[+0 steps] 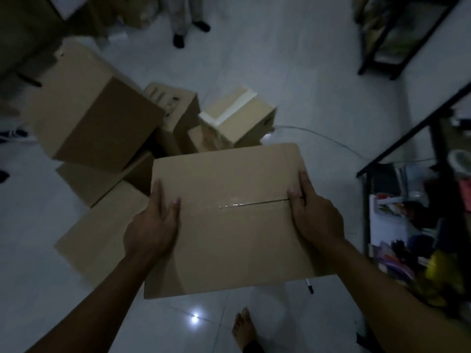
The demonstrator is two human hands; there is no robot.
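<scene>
2 hands hold cardboard box (229, 238) flat above tiled floor (280, 72), near other cartons (96, 115); left hand (153, 225) clamps left edge, thumb on top; right hand (313, 217) clamps right edge beside taped seam (252, 202). Dark print on rear carton (173, 103) blurred, unreadable. Box underside hidden.

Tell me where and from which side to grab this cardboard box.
Take the cardboard box by its opposite side edges, one hand from each side, as the left hand and right hand do: thumbs on top, fingers along the edges. Its wide flat top has no handle.
</scene>
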